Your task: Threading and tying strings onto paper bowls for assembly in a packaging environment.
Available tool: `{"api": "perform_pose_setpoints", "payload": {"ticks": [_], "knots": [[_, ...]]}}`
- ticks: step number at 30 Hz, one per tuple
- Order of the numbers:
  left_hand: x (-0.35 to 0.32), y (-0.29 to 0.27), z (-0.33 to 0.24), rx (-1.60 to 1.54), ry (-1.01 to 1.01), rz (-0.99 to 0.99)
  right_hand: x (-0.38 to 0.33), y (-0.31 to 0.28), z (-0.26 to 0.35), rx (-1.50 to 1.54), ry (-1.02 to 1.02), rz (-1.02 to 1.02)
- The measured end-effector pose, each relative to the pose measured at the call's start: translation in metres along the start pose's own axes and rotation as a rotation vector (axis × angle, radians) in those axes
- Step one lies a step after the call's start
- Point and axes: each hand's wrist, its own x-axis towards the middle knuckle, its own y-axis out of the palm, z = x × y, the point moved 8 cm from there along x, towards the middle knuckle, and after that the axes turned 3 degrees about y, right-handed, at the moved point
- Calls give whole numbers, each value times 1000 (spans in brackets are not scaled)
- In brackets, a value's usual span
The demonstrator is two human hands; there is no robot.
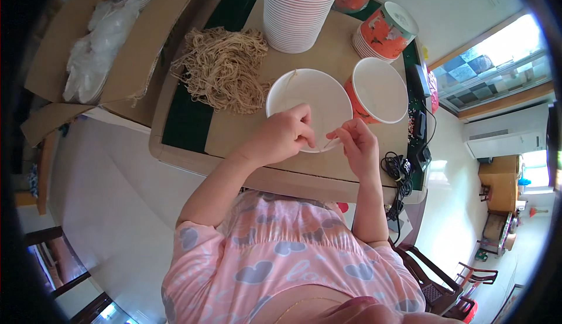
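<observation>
A white paper bucket (313, 92) stands before me at the near part of the table, its mouth toward me. A bit of tan string (293, 77) lies over its far left rim. At the near rim, my left hand (285, 129) is closed in a pinch, partly over the bucket's mouth; what it holds is hidden. My right hand (357, 141) is just right of it, thumb and forefinger pinched on a thin string end beside the rim. Left of the bucket lies a tangled heap of tan strings (225, 69).
An orange-and-white bucket (379, 89) stands close on the right. Behind are a tall stack of nested buckets (295, 19) and a smaller stack (386, 31). A cardboard box (132, 48) with clear plastic is at left. Black cables (399, 171) hang over the table's right edge.
</observation>
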Motion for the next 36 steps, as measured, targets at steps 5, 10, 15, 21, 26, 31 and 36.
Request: {"api": "perform_pose_setpoints", "payload": {"ticks": [5,10,15,21,26,31,36], "knots": [[5,9,-12,86,51,9,2,1,0,21,-30,19],[13,19,-34,551,323,-42,2,1,4,-170,-5,41],[15,24,-28,513,308,-48,-1,4,-4,-41,-29,-71],[11,19,8,-126,-83,-36,-7,15,-21,212,-83,-176],[2,38,38,-1009,-626,80,-12,17,-15,220,-197,-290],[-1,41,44,-1151,-709,34,-25,19,10,22,-505,-500],[-4,29,49,-1107,-697,-112,-27,29,14,-92,-555,-454]]}}
